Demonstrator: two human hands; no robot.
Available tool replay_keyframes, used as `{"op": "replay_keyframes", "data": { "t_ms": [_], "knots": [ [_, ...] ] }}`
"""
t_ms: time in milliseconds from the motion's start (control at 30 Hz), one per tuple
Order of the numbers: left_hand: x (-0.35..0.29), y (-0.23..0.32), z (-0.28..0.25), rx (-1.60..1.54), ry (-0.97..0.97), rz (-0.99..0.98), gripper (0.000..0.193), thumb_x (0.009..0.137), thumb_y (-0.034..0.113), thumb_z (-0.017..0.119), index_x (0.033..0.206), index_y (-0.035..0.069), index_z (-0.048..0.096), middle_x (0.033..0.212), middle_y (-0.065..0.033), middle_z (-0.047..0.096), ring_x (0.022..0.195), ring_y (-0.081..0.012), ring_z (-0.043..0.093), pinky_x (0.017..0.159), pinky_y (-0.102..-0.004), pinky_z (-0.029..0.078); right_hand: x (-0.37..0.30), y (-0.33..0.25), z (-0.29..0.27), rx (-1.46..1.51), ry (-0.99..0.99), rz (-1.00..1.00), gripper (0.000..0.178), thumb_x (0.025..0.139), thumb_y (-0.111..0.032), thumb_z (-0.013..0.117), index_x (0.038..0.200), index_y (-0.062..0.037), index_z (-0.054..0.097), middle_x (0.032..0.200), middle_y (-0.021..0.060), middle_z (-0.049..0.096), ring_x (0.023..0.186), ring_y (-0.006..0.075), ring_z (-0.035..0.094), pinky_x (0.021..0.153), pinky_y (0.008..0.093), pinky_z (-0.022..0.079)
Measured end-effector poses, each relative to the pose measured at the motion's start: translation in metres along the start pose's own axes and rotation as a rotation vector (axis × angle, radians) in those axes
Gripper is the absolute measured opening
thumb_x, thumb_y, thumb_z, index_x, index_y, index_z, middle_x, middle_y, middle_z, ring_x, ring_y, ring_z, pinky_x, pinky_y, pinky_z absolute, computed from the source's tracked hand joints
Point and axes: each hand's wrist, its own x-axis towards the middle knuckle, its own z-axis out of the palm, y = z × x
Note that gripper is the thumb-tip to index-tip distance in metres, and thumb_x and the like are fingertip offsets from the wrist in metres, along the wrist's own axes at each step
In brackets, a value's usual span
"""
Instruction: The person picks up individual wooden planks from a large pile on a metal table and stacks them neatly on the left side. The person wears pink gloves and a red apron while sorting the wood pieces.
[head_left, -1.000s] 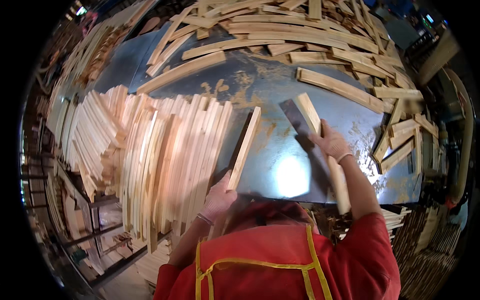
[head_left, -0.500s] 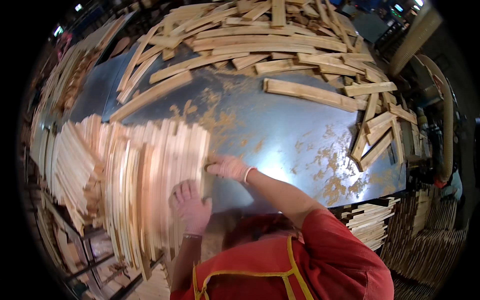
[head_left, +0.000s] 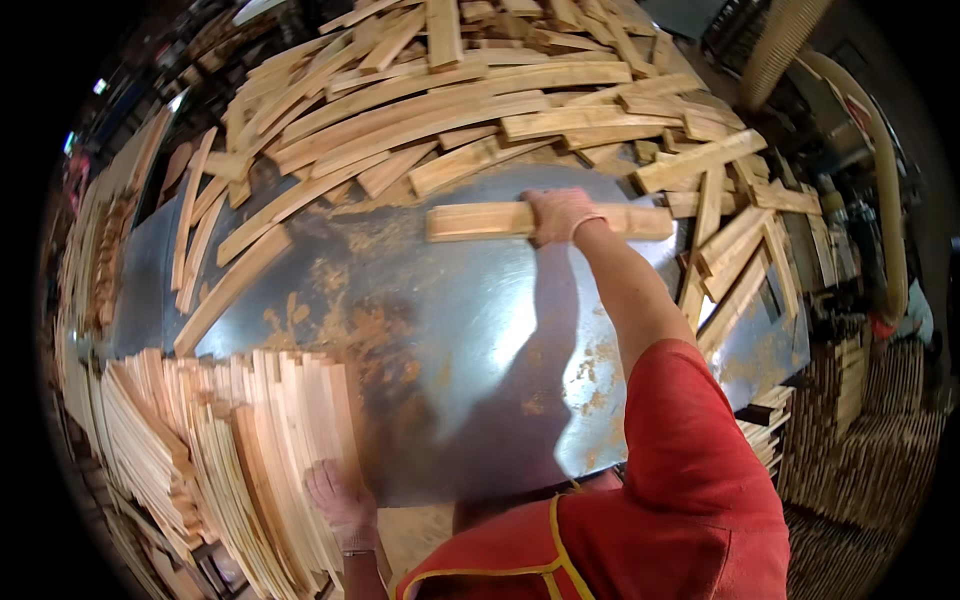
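My right hand, in a pale pink work glove, is stretched far out over the metal table and closed around the middle of a wooden board. This board lies crosswise, just in front of the heap of loose boards. At the near left, my gloved left hand rests with its fingers apart on the row of wooden strips packed side by side. The palm side of both hands is hidden.
A large pile of loose boards covers the table's far side, with more boards crossed at its right. Sawdust is scattered on the metal table top. A ribbed hose hangs at the right, above stacked wood.
My right hand has left the end of the strip row, moved far and right, and taken hold of a board. My left hand stays on the strips. The view has shifted.
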Motion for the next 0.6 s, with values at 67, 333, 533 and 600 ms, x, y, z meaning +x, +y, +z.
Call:
{"op": "replay_keyframes", "data": {
  "t_ms": [67,333,533,600],
  "knots": [
    [-0.001,0.001,-0.001,0.02,-0.048,-0.021,0.073,0.081,0.008,0.069,0.15,0.004,0.049,0.153,-0.0206,0.051,0.145,-0.0457,0.044,0.124,-0.0615,0.033,-0.015,-0.012,-0.003,0.166,-0.023,-0.105,0.091,0.08,-0.045,0.081,0.159,-0.0195,0.045,0.127,0.0204,0.074,0.117,0.038,0.071,0.098,0.0451,0.058],
    [0.013,0.005,-0.025,-0.114,-0.106,-0.008,0.084,0.081,0.023,0.079,0.155,0.001,0.047,0.157,-0.0217,0.05,0.149,-0.0449,0.041,0.128,-0.0567,0.028,-0.103,-0.157,0.113,1.615,0.044,-0.079,0.101,0.085,-0.037,0.085,0.162,0.0009,0.032,0.137,0.027,0.066,0.123,0.0348,0.063,0.11,0.0445,0.052],
    [0.016,0.025,-0.055,-0.141,-0.32,0.083,0.087,0.09,0.038,0.073,0.162,0.001,0.04,0.162,-0.0221,0.045,0.152,-0.0416,0.039,0.13,-0.0531,0.027,-0.2,-0.347,0.168,1.695,-0.124,0.068,0.087,0.097,-0.048,0.07,0.159,-0.003,0.029,0.135,0.029,0.066,0.119,0.0394,0.067,0.109,0.0433,0.052],
    [-0.009,0.017,-0.031,-0.026,-0.311,-0.011,0.087,0.091,0.038,0.071,0.161,-0.001,0.038,0.164,-0.0221,0.042,0.154,-0.0405,0.036,0.129,-0.055,0.026,-0.205,-0.385,0.183,1.453,-0.351,-0.049,0.094,0.093,-0.056,0.069,0.159,0.0008,0.034,0.135,0.0308,0.065,0.121,0.0411,0.066,0.107,0.043,0.052]
  ]
}}
